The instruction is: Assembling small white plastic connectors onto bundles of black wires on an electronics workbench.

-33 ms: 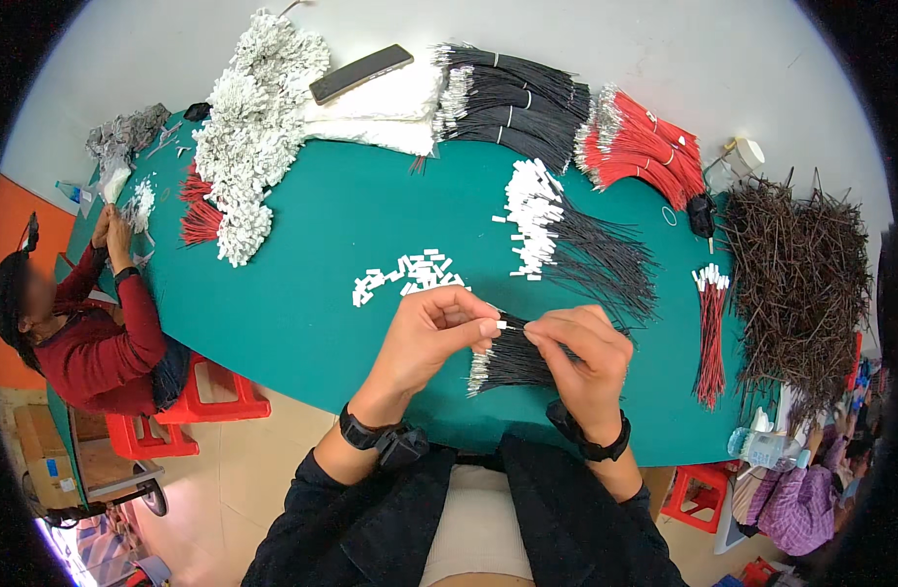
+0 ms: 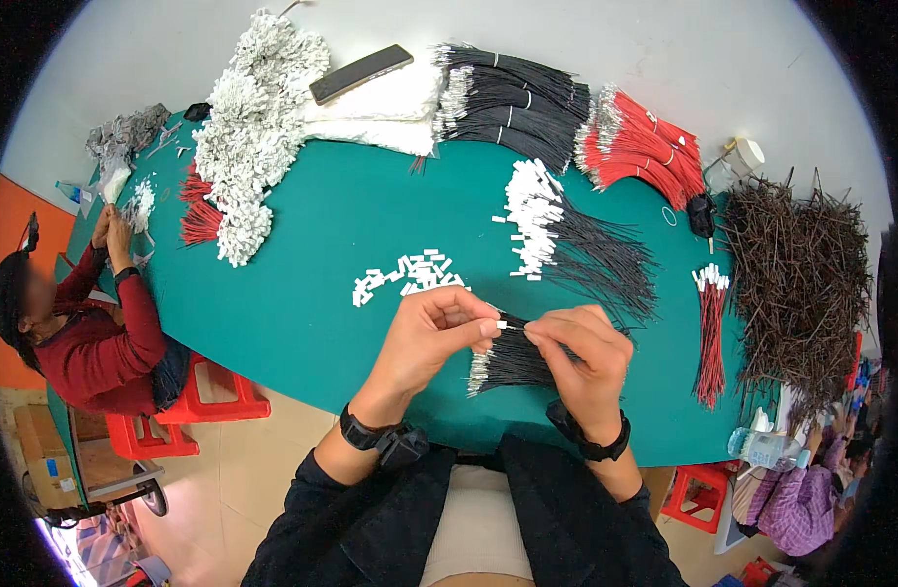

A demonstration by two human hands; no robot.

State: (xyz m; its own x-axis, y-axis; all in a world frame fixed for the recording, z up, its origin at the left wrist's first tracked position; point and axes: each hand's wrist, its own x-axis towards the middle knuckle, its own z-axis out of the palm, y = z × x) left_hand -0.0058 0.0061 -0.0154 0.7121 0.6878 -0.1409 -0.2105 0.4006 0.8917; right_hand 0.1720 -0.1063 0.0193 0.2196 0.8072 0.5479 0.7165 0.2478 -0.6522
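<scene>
Between thumb and forefinger, my left hand (image 2: 431, 338) pinches a small white connector housing (image 2: 502, 324). My right hand (image 2: 584, 354) is closed on a thin black wire, whose end meets the housing; whether it is inside cannot be made out. Under both hands lies a bundle of black wires (image 2: 516, 362) with pale metal ends to the left. Just beyond my left hand, loose white housings (image 2: 426, 265) are scattered. Farther back, black wires (image 2: 601, 245) fan out from white housings (image 2: 533, 220) fitted on their ends.
On the green table (image 2: 361, 205) stand tied black wire bundles (image 2: 513, 98), red wire bundles (image 2: 654, 147), a white heap (image 2: 253, 127) and a dark phone-like slab (image 2: 361, 74). A brown wire pile (image 2: 796, 284) is at right. A co-worker (image 2: 97, 333) sits at left.
</scene>
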